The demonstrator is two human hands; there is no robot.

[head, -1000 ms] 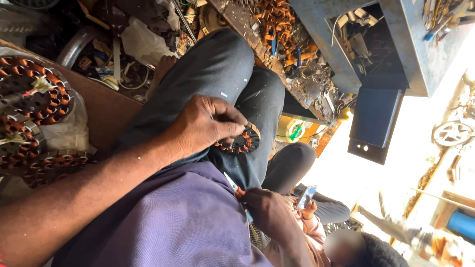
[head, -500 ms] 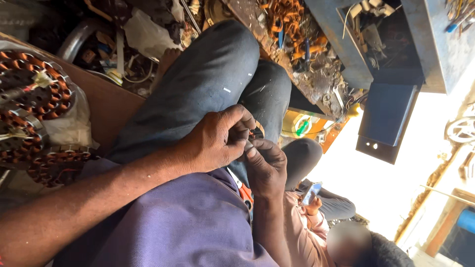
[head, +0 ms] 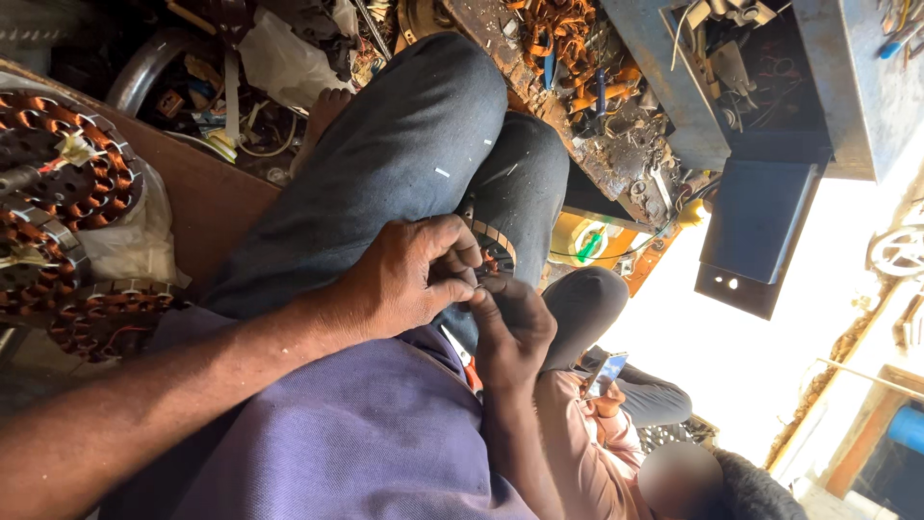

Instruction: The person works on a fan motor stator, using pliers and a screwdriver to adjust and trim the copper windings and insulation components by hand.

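Observation:
A small round stator [head: 498, 252] with copper windings rests on my knee, mostly hidden by my fingers. My left hand [head: 409, 281] reaches in from the left and grips it against my jeans. From below, my right hand [head: 510, 327] comes up and its fingertips pinch at the stator's near edge, touching my left fingers. What sits between the fingertips is too small to make out.
Several larger wound stators [head: 58, 193] are stacked at the left beside a white plastic bag. A cluttered bench with copper wire scraps [head: 553, 29] and a blue metal box [head: 760, 231] lies beyond my knees. Another person in a pink shirt [head: 587, 433] sits below my hands, holding a phone [head: 606, 369].
My right hand has come up from beside my lap to meet my left hand at the small stator. My left hand has stayed on the knee, fingers curling tighter.

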